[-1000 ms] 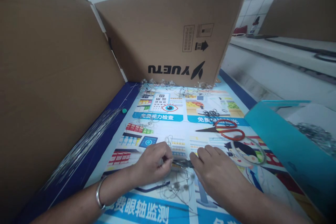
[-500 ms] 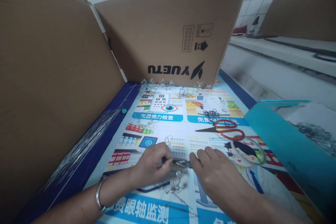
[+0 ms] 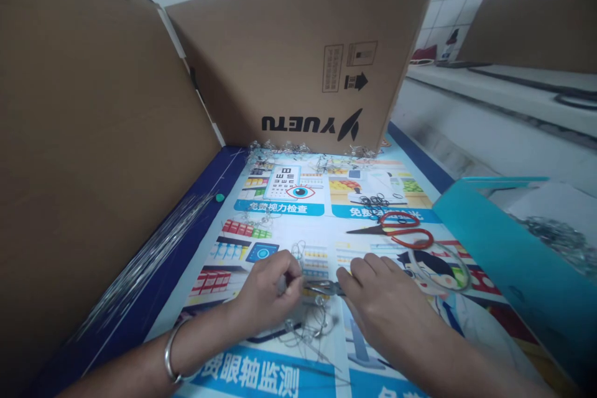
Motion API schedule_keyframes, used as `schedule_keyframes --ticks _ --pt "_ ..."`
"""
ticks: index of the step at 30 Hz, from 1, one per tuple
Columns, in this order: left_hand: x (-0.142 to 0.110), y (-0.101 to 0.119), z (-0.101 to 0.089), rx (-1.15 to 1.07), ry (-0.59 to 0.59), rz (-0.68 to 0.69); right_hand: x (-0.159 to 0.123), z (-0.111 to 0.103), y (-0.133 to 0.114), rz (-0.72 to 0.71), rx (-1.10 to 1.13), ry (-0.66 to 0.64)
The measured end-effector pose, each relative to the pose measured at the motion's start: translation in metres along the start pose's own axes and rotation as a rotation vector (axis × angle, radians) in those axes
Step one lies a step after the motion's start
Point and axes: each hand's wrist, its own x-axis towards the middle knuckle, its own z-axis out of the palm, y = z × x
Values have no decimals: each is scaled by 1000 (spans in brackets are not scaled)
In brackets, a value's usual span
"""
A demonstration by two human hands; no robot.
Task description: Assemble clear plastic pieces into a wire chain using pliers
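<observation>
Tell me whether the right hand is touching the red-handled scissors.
Apart. The head view shows it: the red-handled scissors lie beyond the knuckles of the right hand, with a strip of the printed sheet visible between them.

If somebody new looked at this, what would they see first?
Probably the big cardboard panel standing at the back, with YUETU printed upside down. Next, perhaps, the red-handled scissors lying on the colourful sheet, right of the middle. Nearer, the right hand holds pliers, their tips beside the pinched left hand.
</observation>
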Motion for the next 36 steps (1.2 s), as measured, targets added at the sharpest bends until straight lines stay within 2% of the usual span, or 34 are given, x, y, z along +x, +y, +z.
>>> schedule_keyframes --ticks 9,14,21,27,30,32,36 --pt "-1 12 -1 115 84 -83 3 2 -4 -5 44 -105" --pt "-1 15 -1 145 141 -113 3 2 -7 22 40 -66" --pt "-3 16 3 125 158 -181 4 1 -11 25 -18 -26" --pt "-4 15 3 80 131 -238 3 -1 -14 15 -47 -25" --pt "-2 14 1 52 73 -266 2 -1 -14 9 -65 -11" --pt "-1 12 -2 42 15 -247 1 0 -14 9 -63 -5" --pt "1 7 -9 8 -96 -125 0 2 -12 3 -33 -7"
